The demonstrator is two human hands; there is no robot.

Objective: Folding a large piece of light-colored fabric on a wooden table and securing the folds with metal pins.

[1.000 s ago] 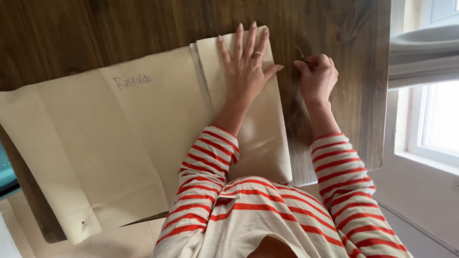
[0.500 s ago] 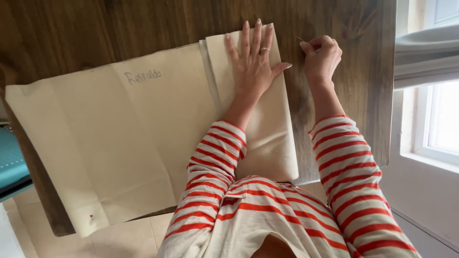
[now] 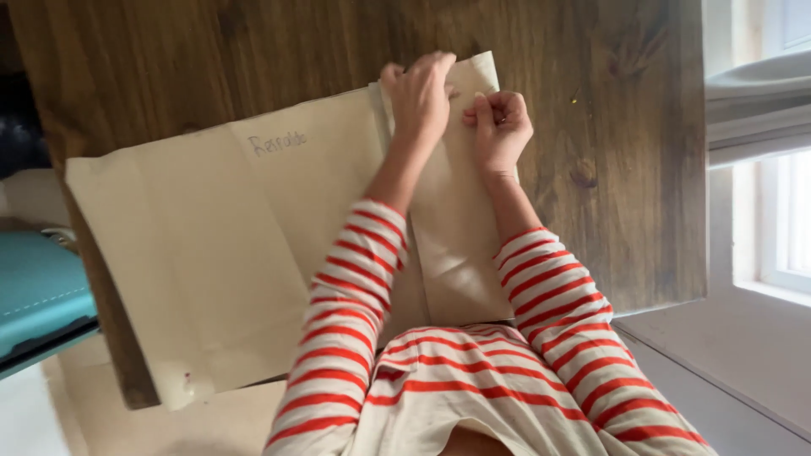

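A large sheet of cream fabric [image 3: 220,253] lies spread flat on a dark wooden table [image 3: 608,152], reaching from the left edge of the table across to the middle, with a narrower folded panel at its right end. Both hands work at the far edge of that panel — the left hand [image 3: 420,95] is curled over the top corner, fingers bent and gripping the cloth, and the right hand [image 3: 500,127] sits just beside it, closed in a loose fist that pinches the same edge. The two hands are nearly touching. Red-and-white striped sleeves [image 3: 355,279] cover both forearms. A teal chair seat [image 3: 38,295] shows at the left, and a bright window [image 3: 786,169] at the right.
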